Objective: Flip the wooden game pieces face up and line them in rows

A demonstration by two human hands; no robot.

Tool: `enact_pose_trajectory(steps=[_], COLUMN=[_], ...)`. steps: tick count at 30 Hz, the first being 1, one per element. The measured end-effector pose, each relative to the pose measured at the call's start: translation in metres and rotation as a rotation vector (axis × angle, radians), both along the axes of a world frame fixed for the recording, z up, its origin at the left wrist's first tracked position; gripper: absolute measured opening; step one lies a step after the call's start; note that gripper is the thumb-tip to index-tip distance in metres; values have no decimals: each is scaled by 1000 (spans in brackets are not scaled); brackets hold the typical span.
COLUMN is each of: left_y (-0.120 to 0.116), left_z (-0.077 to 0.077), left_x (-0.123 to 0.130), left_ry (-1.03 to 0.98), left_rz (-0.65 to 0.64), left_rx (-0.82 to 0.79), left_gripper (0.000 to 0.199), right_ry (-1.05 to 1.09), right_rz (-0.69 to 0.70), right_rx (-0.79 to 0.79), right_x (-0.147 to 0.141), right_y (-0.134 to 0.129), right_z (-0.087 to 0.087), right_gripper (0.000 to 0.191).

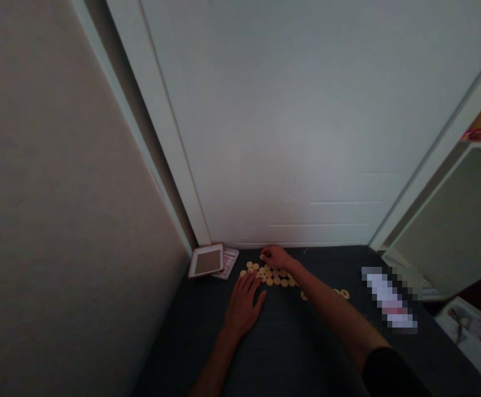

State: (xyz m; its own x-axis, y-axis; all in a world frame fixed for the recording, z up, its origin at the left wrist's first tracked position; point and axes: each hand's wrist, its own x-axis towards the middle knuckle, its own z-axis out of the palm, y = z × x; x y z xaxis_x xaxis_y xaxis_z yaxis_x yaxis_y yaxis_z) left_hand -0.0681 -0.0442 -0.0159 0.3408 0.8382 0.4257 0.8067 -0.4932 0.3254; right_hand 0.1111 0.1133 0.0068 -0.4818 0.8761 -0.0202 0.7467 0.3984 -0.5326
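Pale yellow discs (269,281), dark blue-grey tabletop (290,342)

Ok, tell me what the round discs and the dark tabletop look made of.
Round discs: probably matte wood, judging by their pale tan colour, though plastic is possible. Dark tabletop: perhaps laminate or painted wood, dull, with no sharp glare.

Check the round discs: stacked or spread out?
Spread out: most visible round discs lie side by side on the dark tabletop; under the left hand, cannot tell.
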Motion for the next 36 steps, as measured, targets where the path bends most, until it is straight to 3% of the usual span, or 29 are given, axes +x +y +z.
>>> enact_pose_trajectory(steps=[5, 10, 13, 16, 18, 21, 25, 30, 36], left_y=[1, -1, -2, -7, -13, -27, -45, -52, -45], left_z=[-1, 1, 5, 13, 20, 26, 27, 21, 15], left_x=[1, 0, 0, 5, 15, 37, 69, 89, 93], left_ry=[24, -15, -55, -117, -173, -256, -302, -352, -475], left_rz=[8, 16, -1, -53, -94, -172, -312, -403, -326], left_rx=[56, 107, 108, 76, 29, -70, -184, -258, -313], left_gripper=[40, 35, 33, 33, 35, 42, 39, 25, 21], right_ry=[44, 159, 273, 389, 462, 755, 893, 947, 941], right_rz=[-49, -108, -145, -157, -138, -161, -280, -309, -413], right_rx=[33, 85, 119, 130, 91, -68, -177, -233, -141], right_x=[-1, 7, 23, 48, 64, 83, 94, 96, 93], right_y=[-5, -18, -44, -89, -123, -171, -212, -231, -232], right_z=[6, 25, 40, 46, 41, 23, -2, -14, -24], right_gripper=[31, 25, 23, 27, 29, 34, 39, 41, 40])
